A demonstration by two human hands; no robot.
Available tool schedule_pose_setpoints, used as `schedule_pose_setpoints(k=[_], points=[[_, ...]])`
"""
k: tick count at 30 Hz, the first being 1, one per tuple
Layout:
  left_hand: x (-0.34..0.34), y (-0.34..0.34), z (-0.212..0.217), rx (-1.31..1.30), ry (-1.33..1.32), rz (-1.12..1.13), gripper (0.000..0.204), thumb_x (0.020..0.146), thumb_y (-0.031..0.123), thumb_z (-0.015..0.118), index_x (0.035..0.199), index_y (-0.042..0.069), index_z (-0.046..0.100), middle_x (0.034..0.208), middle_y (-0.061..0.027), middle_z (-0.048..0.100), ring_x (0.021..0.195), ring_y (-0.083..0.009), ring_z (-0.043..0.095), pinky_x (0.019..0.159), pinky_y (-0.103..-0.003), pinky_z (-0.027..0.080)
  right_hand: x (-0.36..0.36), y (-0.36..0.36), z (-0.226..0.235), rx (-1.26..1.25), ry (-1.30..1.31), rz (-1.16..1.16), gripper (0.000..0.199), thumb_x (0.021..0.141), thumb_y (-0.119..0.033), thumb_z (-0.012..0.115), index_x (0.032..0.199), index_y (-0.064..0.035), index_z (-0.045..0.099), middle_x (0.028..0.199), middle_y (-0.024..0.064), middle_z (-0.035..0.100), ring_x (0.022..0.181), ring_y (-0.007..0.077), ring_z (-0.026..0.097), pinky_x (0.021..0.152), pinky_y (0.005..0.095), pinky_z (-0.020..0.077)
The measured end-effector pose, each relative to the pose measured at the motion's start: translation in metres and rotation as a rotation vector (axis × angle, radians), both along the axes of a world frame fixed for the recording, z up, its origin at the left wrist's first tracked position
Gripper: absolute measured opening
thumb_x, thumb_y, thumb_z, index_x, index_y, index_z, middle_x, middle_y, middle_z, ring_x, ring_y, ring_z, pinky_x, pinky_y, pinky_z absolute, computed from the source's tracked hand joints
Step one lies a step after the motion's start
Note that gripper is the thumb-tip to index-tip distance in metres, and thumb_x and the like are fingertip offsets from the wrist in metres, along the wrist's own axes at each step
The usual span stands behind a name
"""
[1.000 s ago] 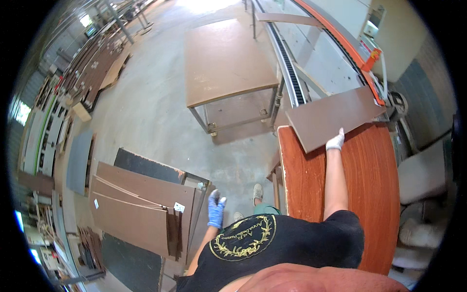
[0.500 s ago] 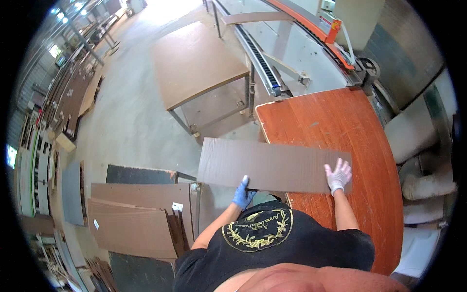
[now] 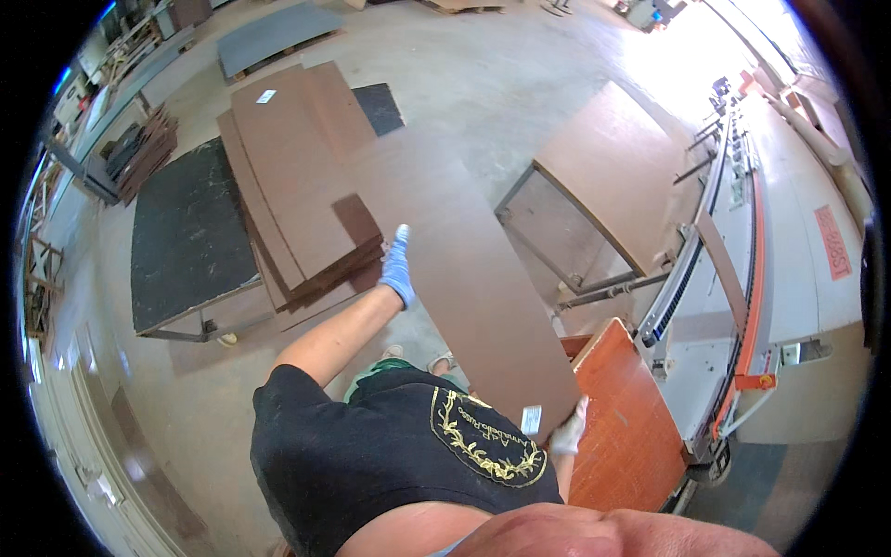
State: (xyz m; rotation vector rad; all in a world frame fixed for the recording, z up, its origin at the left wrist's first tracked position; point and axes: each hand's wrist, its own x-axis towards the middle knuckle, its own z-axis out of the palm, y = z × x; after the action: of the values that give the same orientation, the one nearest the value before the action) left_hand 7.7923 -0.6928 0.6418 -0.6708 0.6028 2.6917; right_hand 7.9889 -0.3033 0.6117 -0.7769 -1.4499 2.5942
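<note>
A long brown board (image 3: 464, 269) stretches away from my body, its far end blurred beside a stack of brown panels (image 3: 297, 176). My left hand (image 3: 397, 271), in a blue glove, grips the board's left edge, thumb upward along it and fingers mostly hidden. At the near right end, my right hand (image 3: 568, 427) in a pale glove is wrapped round the board's corner, next to a small white label (image 3: 531, 420). That near end is close to the edge of the reddish wooden table (image 3: 631, 418).
The panel stack lies partly over a black-topped low table (image 3: 190, 232). Ahead stands a brown-topped table (image 3: 613, 176) on a metal frame. On the right runs a long machine with an orange rail (image 3: 756, 269) and a narrow strip (image 3: 724, 269) lying across it.
My view has turned left toward the panel stack. The board has swung from crosswise over the reddish table to pointing away. My right hand, earlier spread flat on top, now grips its near end.
</note>
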Motion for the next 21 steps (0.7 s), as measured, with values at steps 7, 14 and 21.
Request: schedule_pose_setpoints(k=[7, 14, 21], points=[[0.071, -0.013, -0.039, -0.340, -0.055, 0.130, 0.053, 0.085, 0.042, 0.051, 0.125, 0.008, 0.043, 0.123, -0.0120, 0.051, 0.110, -0.0291, 0.051, 0.094, -0.045, 0.041, -0.123, -0.121, -0.002, -0.323, -0.239, 0.231, 0.052, 0.088, -0.050, 0.041, 0.120, -0.0084, 0.049, 0.122, 0.0080, 0.051, 0.110, 0.0257, 0.048, 0.095, 0.0435, 0.0368], [0.095, 0.016, -0.037, -0.789, 0.085, 0.461, 0.048, 0.080, 0.025, 0.059, 0.121, 0.009, 0.040, 0.114, -0.0060, 0.047, 0.102, -0.0199, 0.047, 0.085, -0.035, 0.041, -0.173, -0.198, -0.005, -0.436, -0.230, 0.489, 0.040, 0.085, -0.037, 0.055, 0.120, -0.0195, 0.049, 0.115, 0.0010, 0.052, 0.105, 0.0199, 0.048, 0.093, 0.0410, 0.0360], [0.156, 0.008, -0.021, -0.814, -0.421, 0.308, 0.080, 0.080, 0.038, 0.060, 0.141, 0.017, 0.013, 0.137, -0.0082, 0.028, 0.117, -0.0244, 0.037, 0.099, -0.041, 0.031, -0.180, -0.056, 0.014, 0.603, 0.276, 0.087, 0.028, 0.082, -0.028, 0.057, 0.104, -0.0108, 0.059, 0.099, 0.0040, 0.057, 0.096, 0.0191, 0.053, 0.087, 0.0331, 0.0410]])
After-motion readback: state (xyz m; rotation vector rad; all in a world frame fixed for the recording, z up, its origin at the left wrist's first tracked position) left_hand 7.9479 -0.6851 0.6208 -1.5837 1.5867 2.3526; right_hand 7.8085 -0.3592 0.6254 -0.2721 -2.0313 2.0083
